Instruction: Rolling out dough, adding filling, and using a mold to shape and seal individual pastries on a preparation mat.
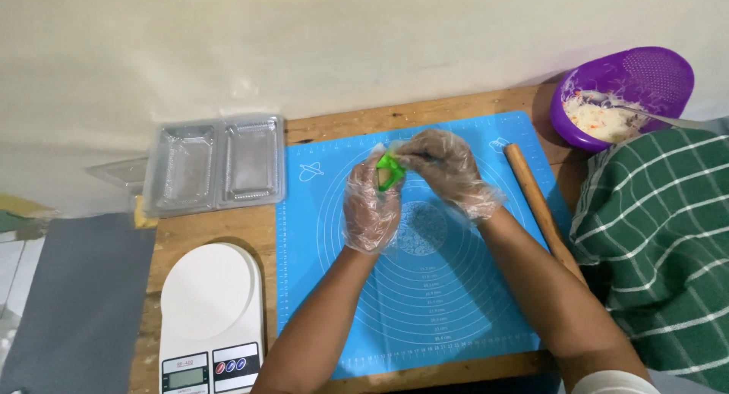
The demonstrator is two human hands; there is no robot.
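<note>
Above the middle of the blue silicone mat (456, 303), a small green mould (389, 171) sits cupped in the gloved left hand (372, 204); the gloved right hand (448, 170) pinches its far edge, so both hands close on it together, seemingly to steady it over the mat; a wooden rolling pin (539, 208) lies along the mat's right side, within reach; a purple bowl (645, 79) of pale filling stands beyond it; clear plastic trays (215, 165) and a white kitchen scale (211, 318) rest on the worktop (250, 227) to the left.
</note>
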